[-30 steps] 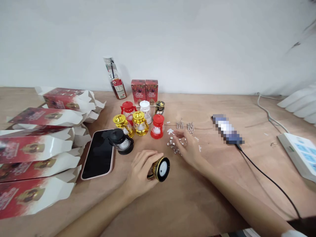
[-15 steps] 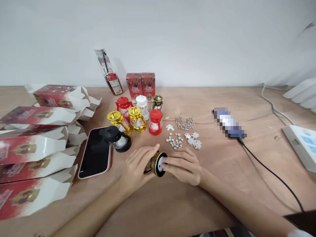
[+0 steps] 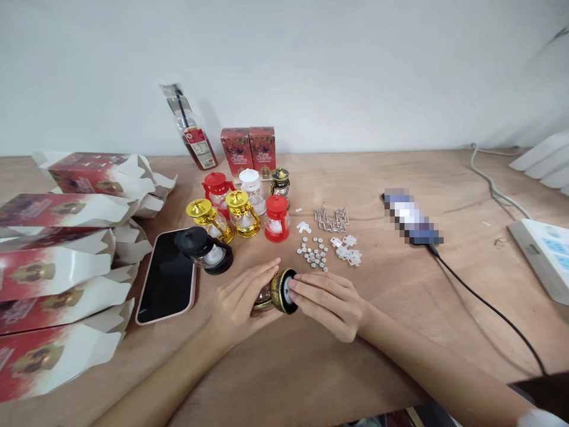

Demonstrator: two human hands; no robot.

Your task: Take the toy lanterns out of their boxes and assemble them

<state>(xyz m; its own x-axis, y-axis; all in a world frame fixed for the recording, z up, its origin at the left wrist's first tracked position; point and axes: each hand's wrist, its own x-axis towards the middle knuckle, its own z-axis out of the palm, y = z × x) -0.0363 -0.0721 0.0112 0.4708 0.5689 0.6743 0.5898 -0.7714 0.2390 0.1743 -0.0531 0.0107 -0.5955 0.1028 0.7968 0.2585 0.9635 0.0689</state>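
A small black-and-gold lantern (image 3: 278,290) lies on its side in my left hand (image 3: 235,302), its base turned to the right. My left fingers wrap round its body and hide most of it. The fingertips of my right hand (image 3: 331,302) are bunched together against the white disc (image 3: 287,290) in the lantern's base. Whether they pinch a small part there is hidden. Just beyond my hands lie several button cells (image 3: 315,256), clear plastic tabs (image 3: 349,252) and bent metal wires (image 3: 331,218).
Mini lanterns in red (image 3: 277,219), gold (image 3: 243,214), white (image 3: 252,188) and black (image 3: 205,250) stand behind. A phone (image 3: 165,279) and open red boxes (image 3: 57,270) lie left. Two closed boxes (image 3: 249,151) and a bottle (image 3: 195,139) are at the wall; a cabled phone (image 3: 411,219) lies right.
The view has shifted slightly. The lantern stays in my left hand, turned a little, and my right fingertips remain pressed at its base.
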